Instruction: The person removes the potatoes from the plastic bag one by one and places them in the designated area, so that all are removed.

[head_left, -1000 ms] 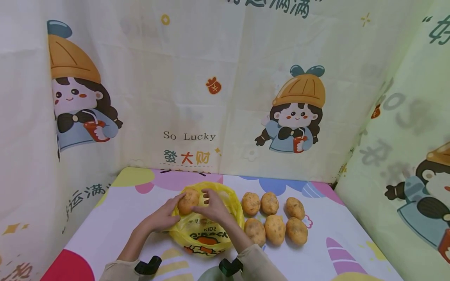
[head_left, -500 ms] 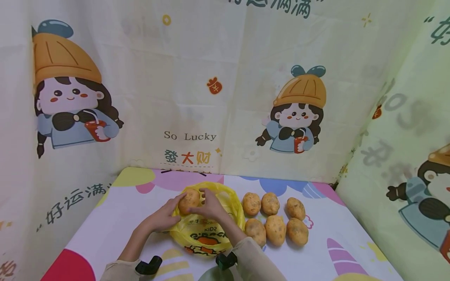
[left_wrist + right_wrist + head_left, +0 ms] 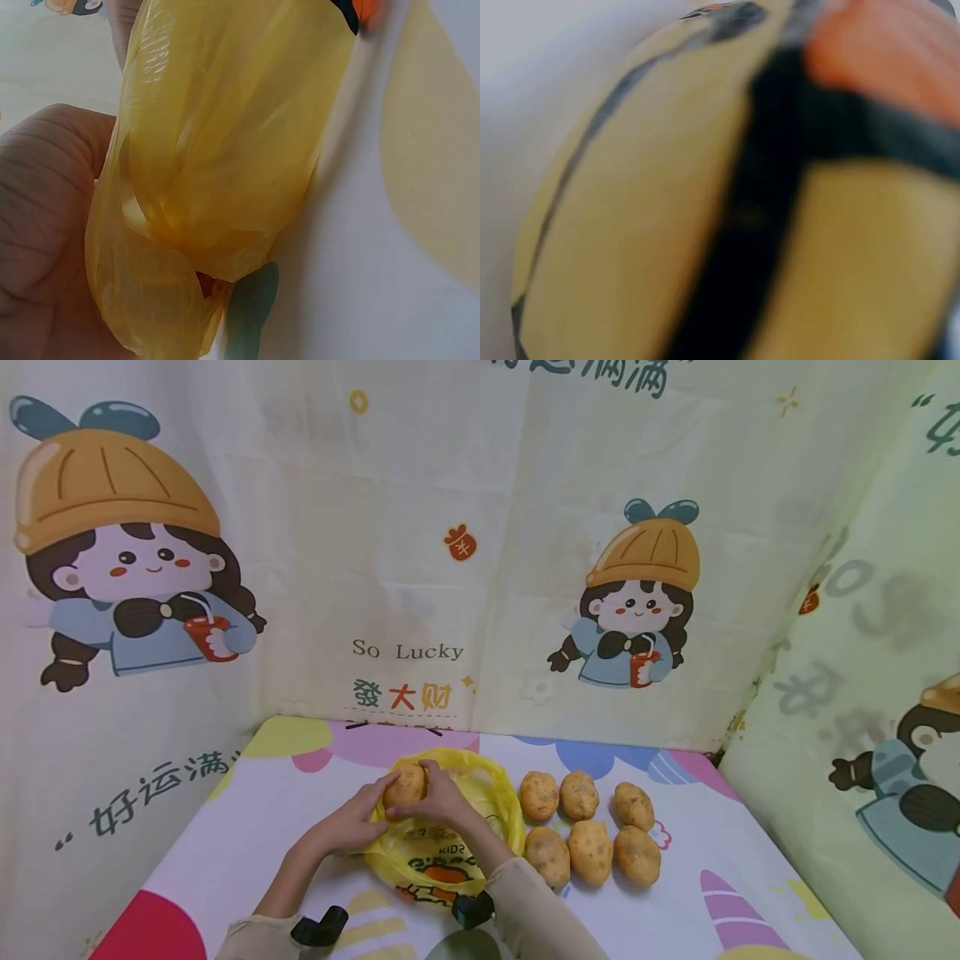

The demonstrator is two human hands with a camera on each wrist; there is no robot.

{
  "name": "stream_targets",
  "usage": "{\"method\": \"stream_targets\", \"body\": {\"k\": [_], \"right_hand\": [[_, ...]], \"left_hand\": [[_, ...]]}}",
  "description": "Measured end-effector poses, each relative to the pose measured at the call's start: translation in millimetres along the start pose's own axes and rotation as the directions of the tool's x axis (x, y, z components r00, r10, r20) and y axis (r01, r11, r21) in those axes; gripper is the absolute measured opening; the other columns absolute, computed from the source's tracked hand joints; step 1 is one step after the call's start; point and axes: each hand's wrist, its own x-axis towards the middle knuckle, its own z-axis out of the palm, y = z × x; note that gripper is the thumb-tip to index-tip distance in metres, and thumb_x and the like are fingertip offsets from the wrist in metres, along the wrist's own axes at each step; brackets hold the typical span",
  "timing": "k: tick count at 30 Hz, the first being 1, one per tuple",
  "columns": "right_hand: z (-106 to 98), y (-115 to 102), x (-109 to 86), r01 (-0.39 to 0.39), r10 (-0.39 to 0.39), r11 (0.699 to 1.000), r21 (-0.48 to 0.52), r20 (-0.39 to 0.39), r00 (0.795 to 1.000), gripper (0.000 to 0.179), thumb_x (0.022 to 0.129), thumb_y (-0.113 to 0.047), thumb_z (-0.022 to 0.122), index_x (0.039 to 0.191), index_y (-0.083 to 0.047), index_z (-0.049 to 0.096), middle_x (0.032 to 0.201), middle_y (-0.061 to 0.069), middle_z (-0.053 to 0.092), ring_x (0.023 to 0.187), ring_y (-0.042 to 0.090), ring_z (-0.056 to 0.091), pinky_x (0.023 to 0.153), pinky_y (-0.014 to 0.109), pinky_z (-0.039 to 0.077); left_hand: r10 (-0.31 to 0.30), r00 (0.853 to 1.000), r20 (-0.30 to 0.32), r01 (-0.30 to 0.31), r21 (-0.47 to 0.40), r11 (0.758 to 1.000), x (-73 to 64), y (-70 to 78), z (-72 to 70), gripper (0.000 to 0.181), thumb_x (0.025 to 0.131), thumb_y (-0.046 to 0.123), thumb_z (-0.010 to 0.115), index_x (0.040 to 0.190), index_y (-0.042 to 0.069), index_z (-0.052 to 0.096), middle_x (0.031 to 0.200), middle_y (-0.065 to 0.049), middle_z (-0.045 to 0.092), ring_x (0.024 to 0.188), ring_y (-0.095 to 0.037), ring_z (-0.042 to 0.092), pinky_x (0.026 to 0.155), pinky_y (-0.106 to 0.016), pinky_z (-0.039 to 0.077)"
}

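Note:
A yellow plastic bag [image 3: 513,814] with a printed cartoon and letters stands open-mouthed on the table. At the far left of its mouth is a potato [image 3: 406,785]. My right hand [image 3: 442,803] reaches over the bag and holds this potato, thumb in front and fingers on its right side. Along the left rim, my left hand [image 3: 348,822] grips the bag, its fingertips close against the potato. In the left wrist view the bag's film [image 3: 217,142] bunches beside the left hand [image 3: 45,217]. Blurred yellow bag [image 3: 645,195] fills much of the right wrist view; no fingers show there.
Several potatoes [image 3: 590,853] lie in two rows just right of the bag. The table is covered with a colourful printed cloth [image 3: 285,793]. Cartoon-printed curtains [image 3: 405,568] enclose it at the back and on both sides.
My right hand has moved left and closed onto the potato, from beside it. The left hand stays at the bag's left rim. The potatoes on the right have not moved.

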Motion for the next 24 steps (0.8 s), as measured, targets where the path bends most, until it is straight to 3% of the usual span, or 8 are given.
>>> {"method": "stream_targets", "body": {"k": [10,18,24], "right_hand": [[4.0,1.6,1.8,0.028,-0.029,0.998,-0.051,-0.021,0.999,0.093,0.08,-0.029,0.089,0.151,-0.001,0.037,0.131,0.02,0.058,0.112,0.031,0.059,0.097,0.049,0.051],[8.3,5.3,3.1,0.048,-0.054,0.993,-0.105,-0.059,0.997,0.089,0.078,-0.03,0.089,0.149,-0.003,0.041,0.132,0.021,0.057,0.115,0.033,0.058,0.099,0.051,0.05],[4.8,10.2,0.4,0.055,-0.059,0.997,-0.054,-0.085,0.995,0.091,0.076,-0.03,0.09,0.149,-0.005,0.043,0.135,0.018,0.056,0.116,0.031,0.057,0.099,0.051,0.05]], "left_hand": [[-0.019,1.0,0.006,0.019,-0.016,1.0,0.6,4.2,1.1,0.078,0.089,0.0,0.061,0.16,0.001,0.026,0.15,-0.034,0.038,0.139,-0.047,0.039,0.112,-0.066,0.034],[-0.074,0.997,0.009,0.074,-0.016,0.997,-0.4,-0.1,3.2,0.08,0.088,0.001,0.06,0.16,0.005,0.026,0.15,-0.03,0.04,0.135,-0.042,0.044,0.11,-0.064,0.037],[-0.061,0.998,0.0,0.061,-0.017,0.998,-0.1,-1.9,3.4,0.079,0.089,0.001,0.06,0.16,0.005,0.026,0.151,-0.032,0.039,0.137,-0.043,0.043,0.111,-0.066,0.035]]}}
